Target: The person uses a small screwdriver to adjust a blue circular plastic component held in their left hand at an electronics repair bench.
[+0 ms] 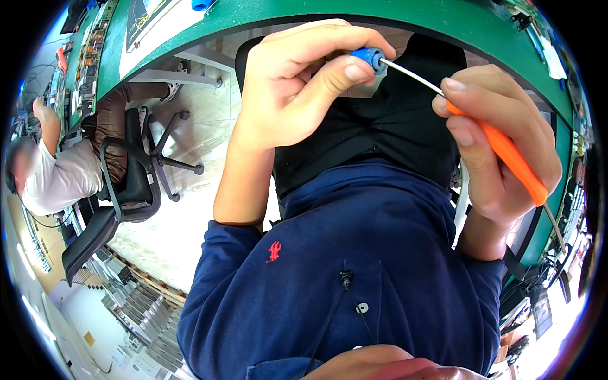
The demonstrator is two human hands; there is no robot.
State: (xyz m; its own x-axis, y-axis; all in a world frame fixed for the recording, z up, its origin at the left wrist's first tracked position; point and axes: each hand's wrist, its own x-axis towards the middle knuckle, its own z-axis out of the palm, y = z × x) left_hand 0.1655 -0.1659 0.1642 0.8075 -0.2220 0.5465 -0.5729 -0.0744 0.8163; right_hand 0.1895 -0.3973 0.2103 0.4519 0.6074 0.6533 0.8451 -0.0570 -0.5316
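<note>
One blue fitting [371, 56] sits at the upper centre of the frame, pinched in the grip of the left hand [297, 82] between thumb and forefinger, which hide part of it. At upper right, the right hand [516, 114] has its grip wrapped around one orange-handled screwdriver [506, 149], whose metal shaft runs to the fitting's open end. A single red emblem [273, 251] marks the navy shirt [405, 247] below. The green bench [468, 24] curves across the top, circuit boards [87, 73] at upper left; one co-worker [73, 174] in white sits in a black chair [136, 174] at left.
</note>
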